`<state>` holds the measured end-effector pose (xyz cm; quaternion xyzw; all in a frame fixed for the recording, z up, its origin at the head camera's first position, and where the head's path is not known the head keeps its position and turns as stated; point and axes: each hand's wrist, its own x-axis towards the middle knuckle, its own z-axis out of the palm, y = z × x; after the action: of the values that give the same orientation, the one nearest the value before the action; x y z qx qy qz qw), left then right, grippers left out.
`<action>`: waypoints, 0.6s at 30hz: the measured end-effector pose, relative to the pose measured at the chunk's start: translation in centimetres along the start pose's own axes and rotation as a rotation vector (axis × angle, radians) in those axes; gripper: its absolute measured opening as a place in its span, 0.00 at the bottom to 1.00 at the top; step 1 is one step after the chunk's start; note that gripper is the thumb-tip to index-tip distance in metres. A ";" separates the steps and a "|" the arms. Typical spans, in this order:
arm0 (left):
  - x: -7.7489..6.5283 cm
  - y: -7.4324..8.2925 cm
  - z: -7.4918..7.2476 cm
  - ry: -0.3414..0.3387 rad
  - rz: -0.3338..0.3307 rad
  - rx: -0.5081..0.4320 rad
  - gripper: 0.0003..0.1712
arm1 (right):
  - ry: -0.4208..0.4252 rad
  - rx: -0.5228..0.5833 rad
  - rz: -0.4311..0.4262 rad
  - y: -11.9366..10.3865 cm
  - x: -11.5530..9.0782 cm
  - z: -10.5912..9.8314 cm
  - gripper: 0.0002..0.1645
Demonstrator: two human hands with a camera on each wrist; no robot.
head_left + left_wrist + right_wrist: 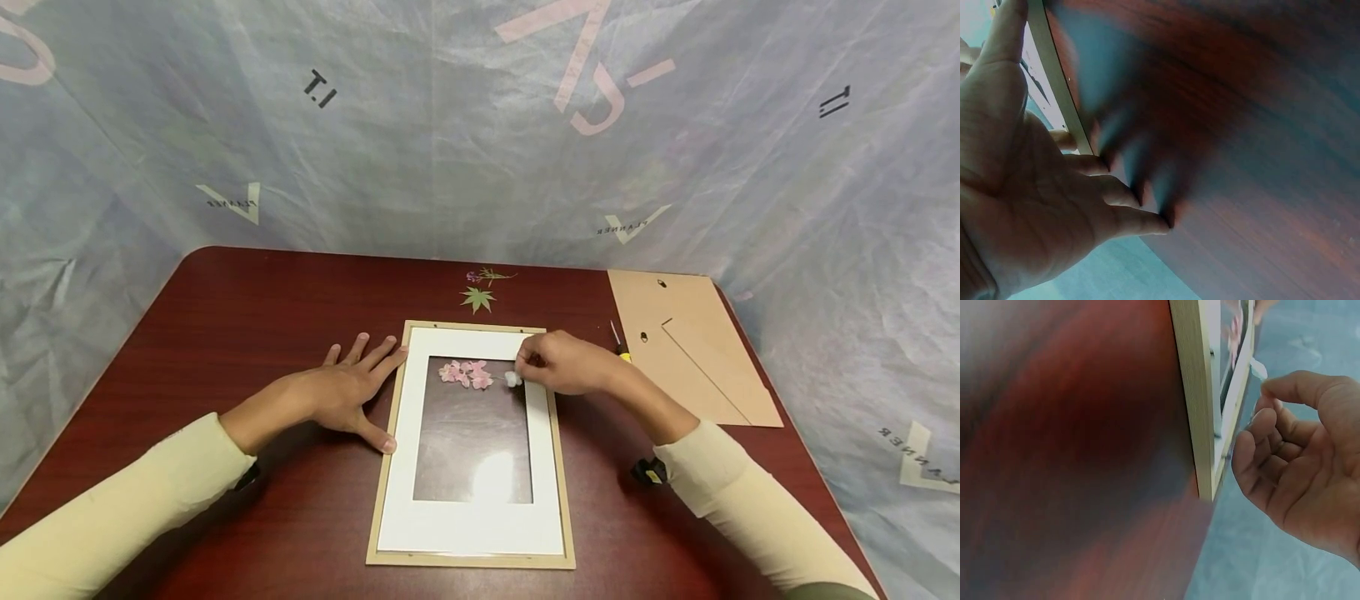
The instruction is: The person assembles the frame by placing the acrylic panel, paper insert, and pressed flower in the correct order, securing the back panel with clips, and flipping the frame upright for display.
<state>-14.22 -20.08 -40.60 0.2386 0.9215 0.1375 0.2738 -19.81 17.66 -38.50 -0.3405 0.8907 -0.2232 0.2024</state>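
In the head view a wooden picture frame (566,500) with a white mat (472,529) lies on the table. My left hand (341,396) is spread flat, fingertips touching the frame's left edge. In the left wrist view the left hand (1029,187) has its fingers straight against the table and frame. My right hand (566,362) is over the frame's upper right, pinching a small white flower (513,379) between thumb and finger. The right wrist view shows the right hand (1304,450) with the white petal (1259,369) at its fingertips. Pink blossoms (465,374) lie inside the mat opening.
A green leaf (477,299) and a purple-flowered sprig (491,275) lie beyond the frame. At the right rests a brown backing board (697,358) with a yellow-handled tool (622,348) by its edge. A grey printed curtain (435,125) surrounds the red-brown table (285,308).
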 end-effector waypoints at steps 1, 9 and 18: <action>0.0 0.0 0.0 0.001 0.000 0.000 0.87 | -0.020 0.003 -0.002 -0.2 0.0 0.2 0.10; 0.1 -0.1 0.1 0.004 0.003 0.006 0.87 | -0.047 -0.057 -0.036 -0.9 0.4 1.9 0.09; 0.0 0.0 0.0 0.001 0.003 0.001 0.86 | 0.039 -0.234 -0.004 -1.3 0.3 2.5 0.06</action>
<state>-14.27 -20.08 -40.62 0.2400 0.9214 0.1374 0.2728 -18.09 15.94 -39.95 -0.3590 0.9137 -0.1248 0.1437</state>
